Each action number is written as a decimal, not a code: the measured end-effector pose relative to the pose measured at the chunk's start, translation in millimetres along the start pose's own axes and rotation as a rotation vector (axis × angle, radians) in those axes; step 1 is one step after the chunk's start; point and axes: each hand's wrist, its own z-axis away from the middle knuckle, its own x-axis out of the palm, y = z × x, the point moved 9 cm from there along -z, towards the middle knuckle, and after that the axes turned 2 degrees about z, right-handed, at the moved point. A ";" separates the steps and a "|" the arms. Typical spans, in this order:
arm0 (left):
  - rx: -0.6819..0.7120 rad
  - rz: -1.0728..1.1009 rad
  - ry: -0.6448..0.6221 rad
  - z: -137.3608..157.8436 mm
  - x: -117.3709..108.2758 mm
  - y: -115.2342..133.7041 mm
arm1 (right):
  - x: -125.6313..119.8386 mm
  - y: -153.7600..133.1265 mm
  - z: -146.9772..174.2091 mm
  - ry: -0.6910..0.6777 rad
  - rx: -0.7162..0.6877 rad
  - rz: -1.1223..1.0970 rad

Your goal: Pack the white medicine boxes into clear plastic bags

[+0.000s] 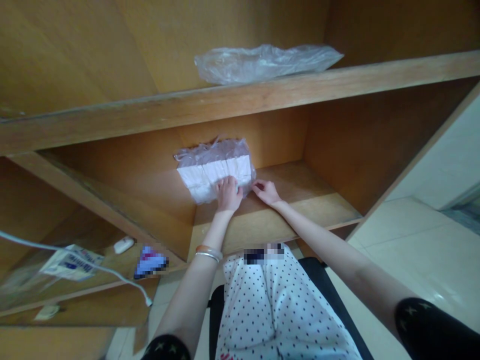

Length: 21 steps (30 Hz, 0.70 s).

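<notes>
A clear plastic bag (228, 150) with a row of white packs (204, 177) in it, perhaps tissue, leans against the back of a wooden shelf compartment. My left hand (228, 194) lies over the lower front of the packs, its fingers bent and holding on to them. At the bag's lower right edge, my right hand (265, 192) has thumb and fingers closed in a pinch on the plastic. The bag's underside is hidden behind my left hand.
Crumpled clear plastic (262, 65) lies on the upper shelf board (240, 107). To the left, a white cable (112, 272) hangs across a lower compartment with a printed packet (73, 262), a small white object (123, 244) and a blurred purple item (150, 262).
</notes>
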 end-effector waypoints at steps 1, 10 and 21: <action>0.013 -0.004 -0.010 2.5 2.5 1.1 | -1.6 2.6 1.5 0.008 0.008 0.015; 0.036 0.005 -0.110 28.1 31.5 25.3 | 3.0 0.1 9.5 -0.111 -0.021 0.187; -0.023 0.046 -0.170 35.4 47.6 19.2 | 8.9 -4.5 10.5 -0.180 -0.098 0.310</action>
